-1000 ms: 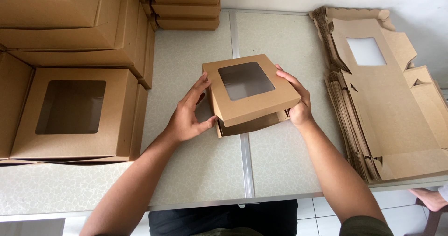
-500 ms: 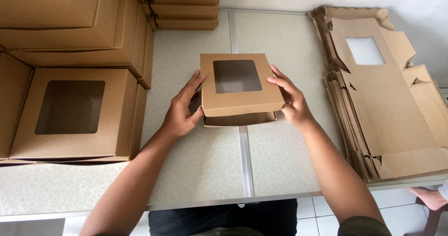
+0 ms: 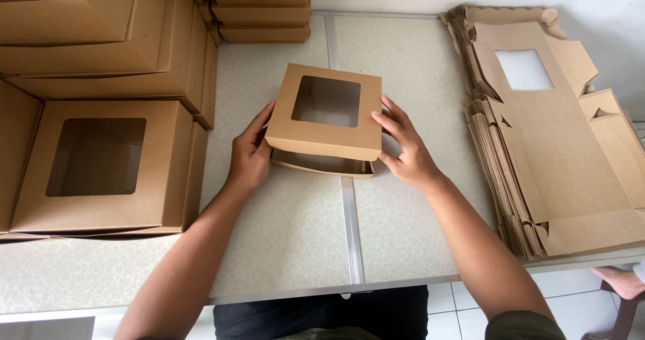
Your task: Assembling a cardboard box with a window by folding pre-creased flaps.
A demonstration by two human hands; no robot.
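Head view: brown windowed box [image 3: 326, 121], lid ajar.

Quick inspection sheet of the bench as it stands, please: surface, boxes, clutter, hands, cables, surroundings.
Surface: pale patterned table with a centre seam.
Job's things: brown windowed box, lid not fully shut at the front.
Clutter: folded windowed boxes stacked left and at the back; stack of flat box blanks right.
Hands: left hand and right hand press the box's sides.
Cables: nothing seen.
Surroundings: white tiled floor; another person's foot at the lower right.
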